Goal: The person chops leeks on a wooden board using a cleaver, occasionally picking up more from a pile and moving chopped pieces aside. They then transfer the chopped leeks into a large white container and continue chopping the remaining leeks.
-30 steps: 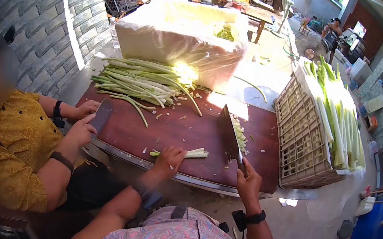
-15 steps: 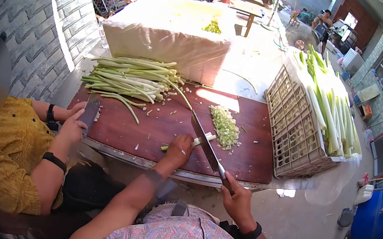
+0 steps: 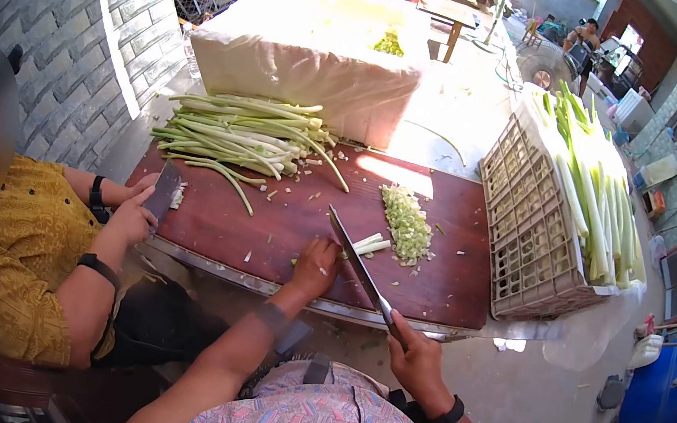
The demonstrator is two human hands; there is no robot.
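My left hand [image 3: 315, 268] is closed around a few green onion stalks [image 3: 369, 245], their white ends sticking out to the right over the dark red board [image 3: 292, 231]. In my right hand [image 3: 417, 355] is the handle of a long knife [image 3: 360, 272], its blade slanting up and left beside the stalks. A heap of chopped green onion [image 3: 406, 226] lies to the right of the blade. Behind, on the left, a pile of whole green onions [image 3: 245, 136] rests on the board.
A co-worker's hands [image 3: 135, 212] hold a cleaver [image 3: 164, 192] at the board's left end. A plastic crate [image 3: 519, 230] of long green onions [image 3: 599, 198] stands at the right. Behind the board is a large cloth-covered box [image 3: 306, 75]; a blue barrel [image 3: 666, 392] stands far right.
The knife has shifted slightly left against the stalks, whose white ends now show more to its right. The whole scene sits a little further right in view.
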